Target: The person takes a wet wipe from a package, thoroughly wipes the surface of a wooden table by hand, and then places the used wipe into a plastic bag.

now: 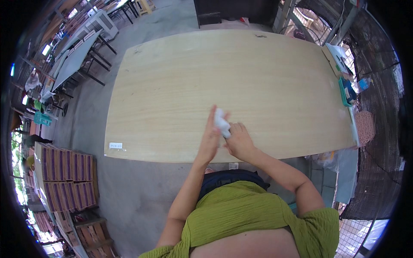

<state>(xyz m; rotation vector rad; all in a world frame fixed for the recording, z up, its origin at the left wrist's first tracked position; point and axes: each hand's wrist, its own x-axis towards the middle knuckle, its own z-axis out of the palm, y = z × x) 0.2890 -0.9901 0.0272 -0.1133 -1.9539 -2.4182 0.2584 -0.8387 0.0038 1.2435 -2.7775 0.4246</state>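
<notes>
Over the near middle of the wooden table, both my hands meet around a small crumpled white wad (222, 124), which looks like tissue or soft cloth. My right hand (241, 141) is closed, its fingers bent around the lower end of the wad. Upright and with fingers stretched out, my left hand (210, 136) lies along the wad's left side, palm against it. Part of the wad is hidden behind the right fingers. Slight motion blur softens the fingertips.
The pale wooden table (180, 86) spans the view, with a small white label (115, 145) at its near left corner. A teal tray (344, 92) sits along the right edge. Stacked cartons (69, 176) stand at the left, below a long grey table (77, 60).
</notes>
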